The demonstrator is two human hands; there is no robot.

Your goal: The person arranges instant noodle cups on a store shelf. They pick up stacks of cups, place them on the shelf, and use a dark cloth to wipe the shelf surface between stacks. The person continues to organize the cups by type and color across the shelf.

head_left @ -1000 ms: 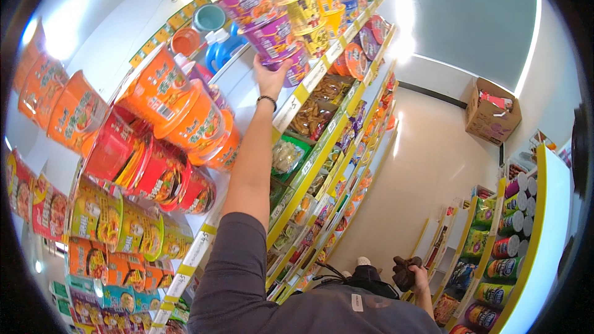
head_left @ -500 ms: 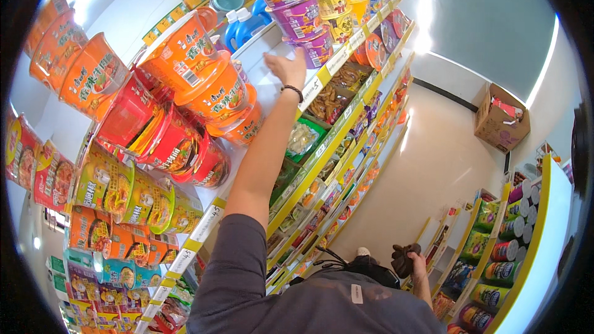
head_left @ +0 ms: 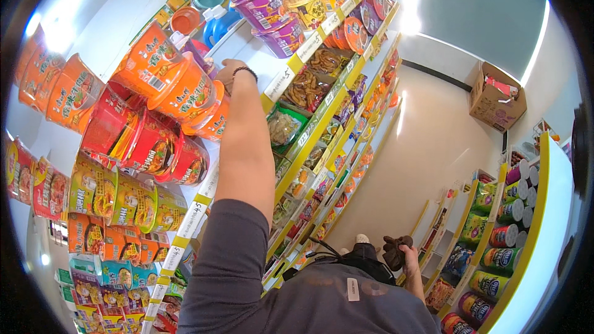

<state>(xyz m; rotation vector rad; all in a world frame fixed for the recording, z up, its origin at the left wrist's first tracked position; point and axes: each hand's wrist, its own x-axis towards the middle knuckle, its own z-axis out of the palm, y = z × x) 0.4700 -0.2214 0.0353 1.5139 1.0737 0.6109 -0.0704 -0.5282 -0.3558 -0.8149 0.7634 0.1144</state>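
My left hand (head_left: 232, 75), with a dark beaded bracelet on the wrist, reaches over the upper shelf (head_left: 252, 55). It is right beside a leaning stack of orange instant noodle tubs (head_left: 197, 89). One finger points left toward the stack; the others are hidden, so I cannot tell whether the hand grips a tub. Farther along the same shelf stand stacked purple noodle tubs (head_left: 265, 9). Low on the right, my right hand (head_left: 409, 261) is closed around a dark brown, crumpled bundle (head_left: 394, 252) that looks like gloves.
Red noodle tubs (head_left: 145, 142) and yellow-green ones (head_left: 117, 188) crowd the shelf at left. Blue jugs (head_left: 218, 26) stand behind the shelf. Trays of packed snacks (head_left: 309, 80) fill the tier below. Across the aisle floor (head_left: 427, 142) are a cardboard box (head_left: 497, 98) and a rack of cans (head_left: 502, 235).
My left hand has moved left, from over the bare shelf near the purple tubs to beside the orange stack, and its spread fingers have turned away. My right hand keeps its brown bundle.
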